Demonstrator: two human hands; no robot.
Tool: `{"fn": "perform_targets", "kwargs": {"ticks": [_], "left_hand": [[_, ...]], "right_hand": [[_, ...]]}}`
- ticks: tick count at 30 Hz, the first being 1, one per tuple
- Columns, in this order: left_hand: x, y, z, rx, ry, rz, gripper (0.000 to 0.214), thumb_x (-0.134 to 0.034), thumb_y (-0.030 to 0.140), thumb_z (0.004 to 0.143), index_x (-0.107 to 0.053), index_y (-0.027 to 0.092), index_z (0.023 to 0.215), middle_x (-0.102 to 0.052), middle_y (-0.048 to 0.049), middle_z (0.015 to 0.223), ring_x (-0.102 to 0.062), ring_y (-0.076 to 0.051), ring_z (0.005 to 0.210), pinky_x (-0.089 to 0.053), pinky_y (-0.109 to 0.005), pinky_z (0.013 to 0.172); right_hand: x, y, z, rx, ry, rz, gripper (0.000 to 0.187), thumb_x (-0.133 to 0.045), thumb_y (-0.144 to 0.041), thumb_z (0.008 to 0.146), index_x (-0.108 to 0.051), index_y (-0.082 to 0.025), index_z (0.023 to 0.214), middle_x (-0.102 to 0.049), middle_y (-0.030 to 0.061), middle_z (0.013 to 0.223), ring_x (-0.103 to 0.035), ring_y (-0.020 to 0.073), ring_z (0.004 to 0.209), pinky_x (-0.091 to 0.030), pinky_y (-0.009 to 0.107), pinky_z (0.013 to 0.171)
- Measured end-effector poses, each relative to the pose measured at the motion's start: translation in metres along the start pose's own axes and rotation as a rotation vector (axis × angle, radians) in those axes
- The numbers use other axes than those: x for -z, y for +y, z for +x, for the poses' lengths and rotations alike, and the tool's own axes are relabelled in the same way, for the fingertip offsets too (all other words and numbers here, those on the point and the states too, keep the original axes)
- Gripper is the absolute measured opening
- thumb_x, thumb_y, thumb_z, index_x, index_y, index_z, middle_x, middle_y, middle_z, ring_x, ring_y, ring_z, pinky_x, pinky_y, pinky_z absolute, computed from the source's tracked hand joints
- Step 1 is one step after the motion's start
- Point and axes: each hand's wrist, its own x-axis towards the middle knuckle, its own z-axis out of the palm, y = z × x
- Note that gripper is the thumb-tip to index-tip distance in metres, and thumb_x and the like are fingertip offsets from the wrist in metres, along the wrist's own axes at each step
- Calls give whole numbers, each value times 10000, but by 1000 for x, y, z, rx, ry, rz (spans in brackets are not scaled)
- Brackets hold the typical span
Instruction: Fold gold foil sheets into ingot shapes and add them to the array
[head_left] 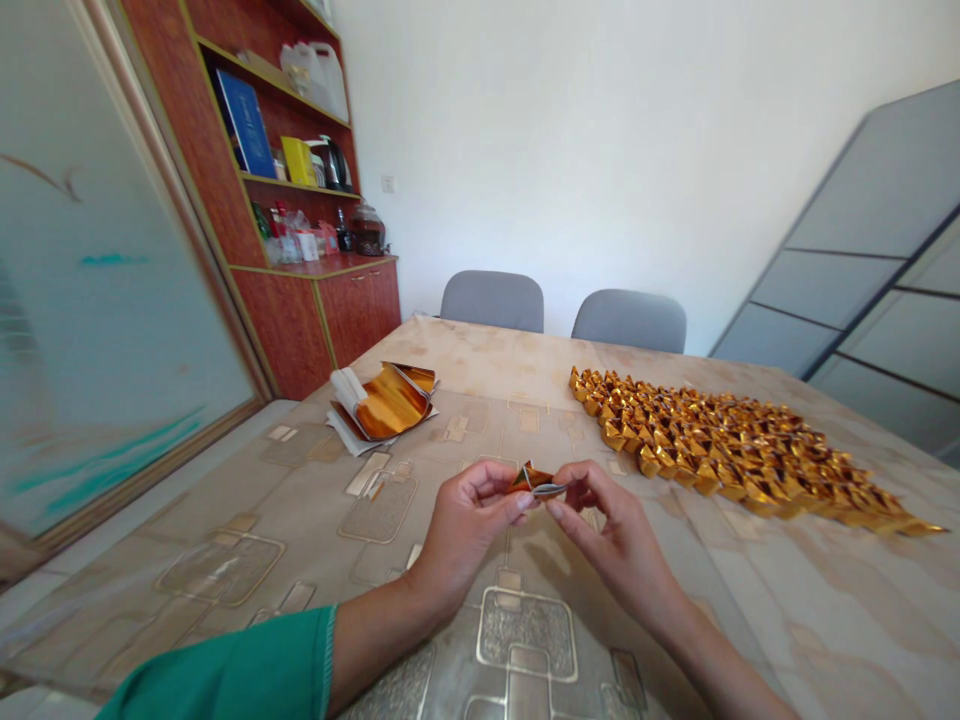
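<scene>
Between my two hands, above the table, is a small piece of folded gold foil paper (pixel 538 482) with its pale underside partly showing. My left hand (pixel 474 510) pinches its left end between thumb and fingers. At the right end, my right hand (pixel 600 515) grips it the same way. Off to the right stand many folded gold paper ingots (pixel 720 440) in close rows. Back and left of my hands lies a loose stack of gold foil sheets (pixel 394 400), curled, with white backs.
A patterned cover lies over the table (pixel 300 530). Two grey chairs (pixel 492 300) stand at its far side, before a white wall. A red-brown cabinet (pixel 322 310) with bottles and a kettle is at the back left, beside a frosted glass door (pixel 112 250).
</scene>
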Motion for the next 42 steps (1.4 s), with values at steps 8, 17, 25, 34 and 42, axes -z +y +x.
{"fn": "perform_targets", "kwargs": {"ticks": [8,17,25,34,42], "left_hand": [[1,0,-2,-8,8,11,195,-779,250,685,-652,142,786,-722,-25,762,-659,-141,701,-505,-233,638],[3,1,0,-35,-8,-5,161,-749,249,729,-641,144,787,-720,-18,780,-653,-117,699,-499,-202,619],[2,7,0,-75,35,39,169,-744,260,725,-634,142,776,-698,-9,734,-629,-108,648,-486,-197,584],[-3,4,-3,-75,5,44,173,-732,243,710,-597,150,763,-646,29,705,-599,-93,626,-500,-206,597],[-1,7,-1,-3,-81,-13,194,-728,231,723,-563,158,794,-686,1,739,-632,-102,644,-500,-212,613]], "right_hand": [[-1,2,2,-12,60,60,100,-578,-242,879,-556,-233,782,-583,-6,736,-542,164,674,-426,274,622],[5,-3,0,104,-40,68,192,-600,-210,871,-603,-255,1058,-622,17,937,-563,166,757,-464,301,713],[14,-8,-3,63,-134,106,168,-496,-259,926,-560,-257,1080,-617,18,936,-581,180,830,-459,310,751],[-8,0,1,-67,49,201,99,-537,-267,888,-493,-233,806,-515,-22,714,-493,140,621,-381,243,539],[11,-10,-3,-3,-119,202,208,-373,-240,981,-581,-240,962,-615,15,849,-581,174,808,-456,289,708]]}}
